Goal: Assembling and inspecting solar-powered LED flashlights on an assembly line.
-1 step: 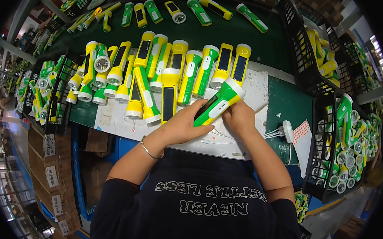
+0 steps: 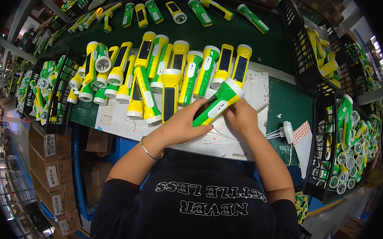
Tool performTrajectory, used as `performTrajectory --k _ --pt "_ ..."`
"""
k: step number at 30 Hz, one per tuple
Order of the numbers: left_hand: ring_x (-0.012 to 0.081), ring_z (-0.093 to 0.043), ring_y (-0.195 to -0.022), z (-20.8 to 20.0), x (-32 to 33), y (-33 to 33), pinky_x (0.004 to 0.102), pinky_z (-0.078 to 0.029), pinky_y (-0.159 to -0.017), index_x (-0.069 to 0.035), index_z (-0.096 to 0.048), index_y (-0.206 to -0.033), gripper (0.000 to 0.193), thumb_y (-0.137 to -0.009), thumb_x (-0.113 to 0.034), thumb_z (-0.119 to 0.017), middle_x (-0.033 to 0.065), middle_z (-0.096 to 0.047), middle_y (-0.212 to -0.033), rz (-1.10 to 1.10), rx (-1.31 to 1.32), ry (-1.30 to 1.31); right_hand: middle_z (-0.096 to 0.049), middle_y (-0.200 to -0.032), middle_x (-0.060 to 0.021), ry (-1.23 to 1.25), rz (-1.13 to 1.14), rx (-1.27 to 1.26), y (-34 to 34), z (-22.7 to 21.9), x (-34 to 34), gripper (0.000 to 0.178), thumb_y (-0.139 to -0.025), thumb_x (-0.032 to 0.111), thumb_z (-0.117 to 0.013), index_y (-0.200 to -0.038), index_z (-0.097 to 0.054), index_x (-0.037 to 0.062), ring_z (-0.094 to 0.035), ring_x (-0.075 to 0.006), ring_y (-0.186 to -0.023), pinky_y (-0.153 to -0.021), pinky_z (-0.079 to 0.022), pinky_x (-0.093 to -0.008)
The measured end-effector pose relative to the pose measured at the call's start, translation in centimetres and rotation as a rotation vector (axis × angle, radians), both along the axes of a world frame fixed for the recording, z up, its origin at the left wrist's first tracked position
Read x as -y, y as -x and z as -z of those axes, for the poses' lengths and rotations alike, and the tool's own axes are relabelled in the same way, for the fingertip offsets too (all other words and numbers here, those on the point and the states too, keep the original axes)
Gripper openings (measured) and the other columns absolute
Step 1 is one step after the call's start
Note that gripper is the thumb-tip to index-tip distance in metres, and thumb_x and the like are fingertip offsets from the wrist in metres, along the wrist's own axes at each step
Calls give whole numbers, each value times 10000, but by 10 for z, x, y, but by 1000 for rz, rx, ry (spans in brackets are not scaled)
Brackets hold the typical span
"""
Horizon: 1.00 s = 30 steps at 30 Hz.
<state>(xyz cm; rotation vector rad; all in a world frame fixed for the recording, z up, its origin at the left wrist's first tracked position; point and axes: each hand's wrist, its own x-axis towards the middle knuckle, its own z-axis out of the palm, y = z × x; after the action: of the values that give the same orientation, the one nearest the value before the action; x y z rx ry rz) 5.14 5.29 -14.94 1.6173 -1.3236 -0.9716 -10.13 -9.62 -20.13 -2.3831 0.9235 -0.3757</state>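
Observation:
A green-and-yellow flashlight point(image 2: 219, 103) with a white head and a dark solar panel lies tilted in my left hand point(image 2: 183, 127), its head pointing up and right. The fingers wrap its lower body, thumb along the near side. My right hand point(image 2: 243, 118) is curled against the flashlight's right side; its fingertips are hidden, so what they pinch cannot be made out. Below the hands a thin white cable point(image 2: 207, 142) rests on the white work sheet point(image 2: 259, 93). Just beyond stand and lie several similar flashlights point(image 2: 170, 94), some showing solar panels.
White cables lead to a white charging hub point(image 2: 288, 132) at right, near a sheet of red stickers point(image 2: 302, 130). Black crates of flashlights stand at the left point(image 2: 62, 96) and right point(image 2: 323, 184). More flashlights point(image 2: 200, 12) lie along the far green surface. Cardboard boxes point(image 2: 50, 172) are stacked lower left.

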Motion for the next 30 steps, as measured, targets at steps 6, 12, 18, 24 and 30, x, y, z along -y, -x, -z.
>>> performTrajectory --k 6,12,18,24,30 --pt "288 -582 -933 -41 11 -14 334 -457 -819 -16 -453 -1202 594 -678 -206 -656 185 -579 -1021 206 142 -40 -593 -913 0 -979 -168 568 28 -80 30 418 -786 124 -615 -1181 -485 87 -523 -47 -807 -664 -422 -161" --pt "244 -586 -739 -121 33 -10 333 -474 -578 -116 -534 -1047 490 -593 -119 -717 39 -550 -842 35 992 358 -538 -1034 -73 -513 -262 800 27 -151 16 434 -748 58 -663 -1136 -481 -11 -520 -87 -893 -754 -419 -189" --pt "227 -577 -696 -203 26 -3 326 -460 -555 -113 -550 -1016 481 -565 -99 -716 37 -521 -795 48 1270 506 -546 -1026 -82 -368 -416 1065 35 -202 9 599 -724 197 -733 -1185 -441 -50 -533 -113 -906 -806 -421 -222" --pt "282 -371 -1248 -244 13 7 441 -259 -1003 -206 -527 -1226 664 -609 -341 -731 100 -408 -1345 -356 1595 849 -566 -952 -53 -152 -389 1158 38 -234 3 674 -714 373 -732 -1175 -452 -31 -533 -102 -865 -766 -407 -214" --pt "267 -359 -1258 -257 6 8 429 -250 -1008 -221 -532 -1223 635 -631 -364 -711 81 -389 -1366 -322 1668 926 -567 -943 -52 -111 -432 1191 38 -246 0 665 -720 368 -730 -1179 -452 -24 -527 -91 -851 -753 -401 -205"
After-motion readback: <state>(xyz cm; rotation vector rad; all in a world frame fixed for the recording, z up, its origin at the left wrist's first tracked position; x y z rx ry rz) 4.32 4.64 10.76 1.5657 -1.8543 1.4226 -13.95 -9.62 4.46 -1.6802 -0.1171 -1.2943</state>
